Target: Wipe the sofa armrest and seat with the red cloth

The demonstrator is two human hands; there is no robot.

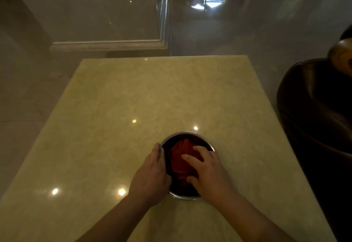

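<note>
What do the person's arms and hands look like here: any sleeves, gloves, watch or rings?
Both forearms are bare as far as the frame shows, with no sleeve in view. The left hand and right hand wear no gloves. No watch, bracelet or ring shows, though the dim light could hide a thin ring.

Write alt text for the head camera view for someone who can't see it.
Right hand presses on a crumpled red cloth inside a round metal bowl, whose rim the left hand steadies, on a glossy beige marble table. A dark leather sofa stands right.
</note>
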